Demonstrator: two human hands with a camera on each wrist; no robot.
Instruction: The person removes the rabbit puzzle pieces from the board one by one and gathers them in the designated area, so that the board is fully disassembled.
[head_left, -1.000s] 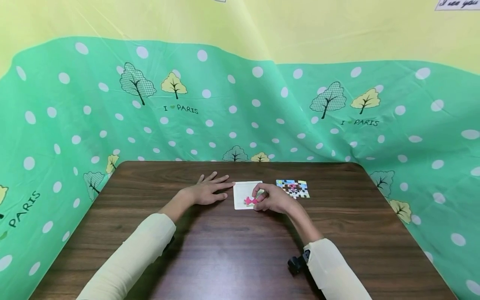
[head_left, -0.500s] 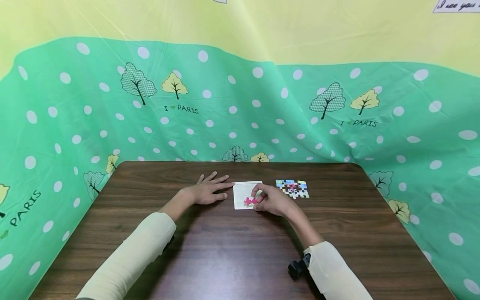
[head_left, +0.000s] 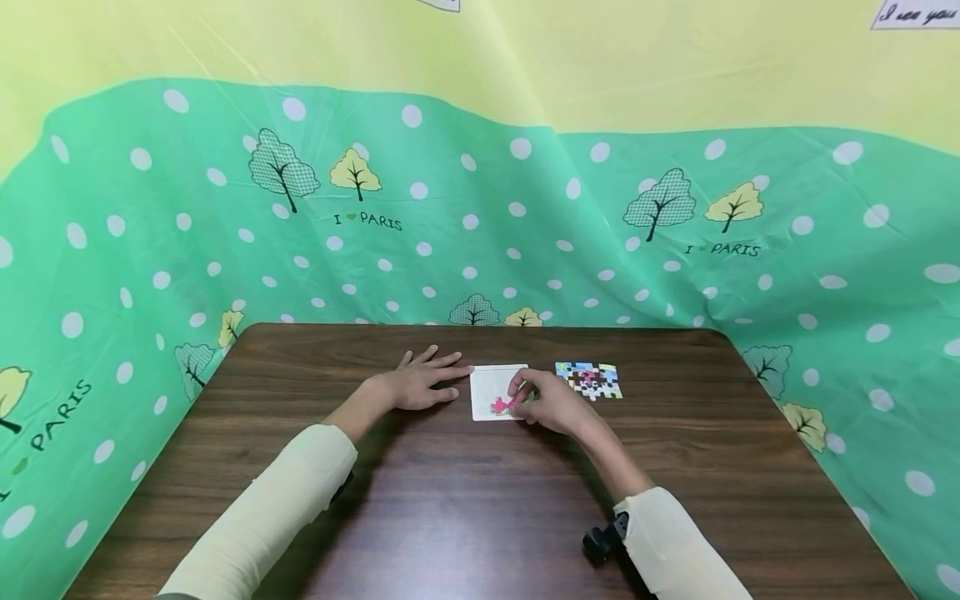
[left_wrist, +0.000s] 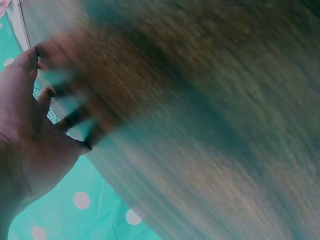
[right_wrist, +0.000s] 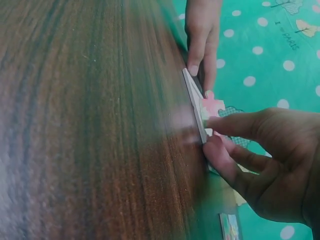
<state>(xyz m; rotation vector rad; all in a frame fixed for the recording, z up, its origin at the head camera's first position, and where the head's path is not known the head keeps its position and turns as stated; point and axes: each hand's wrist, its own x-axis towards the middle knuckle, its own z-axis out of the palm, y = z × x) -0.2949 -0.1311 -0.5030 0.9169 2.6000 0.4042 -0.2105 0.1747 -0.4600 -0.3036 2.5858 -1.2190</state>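
Observation:
A shallow white square puzzle tray [head_left: 487, 380] lies on the table in the head view. My right hand [head_left: 553, 403] reaches over its right side, thumb and fingers pinching a small pink jigsaw piece [head_left: 501, 406] near the tray's front edge. The right wrist view has this pink piece [right_wrist: 212, 107] sticking up over the tray's rim [right_wrist: 192, 100], partly covered by my fingers. My left hand [head_left: 417, 387] rests on the table with fingers spread, its index fingertip at the tray's upper left corner. In the left wrist view, the left hand [left_wrist: 37, 120] has extended fingers.
Right of the tray lies a patch of colourful jigsaw pieces [head_left: 606, 388], joined, with a gap in its middle. The brown wooden table [head_left: 450, 517] ends just behind at a green polka-dot cloth [head_left: 420, 267]. A black device [head_left: 600, 543] sits on the right wrist.
The right fingers shift slightly and cover more of the pink piece's right side. The left hand and tray stay in place; the head view shifts a little.

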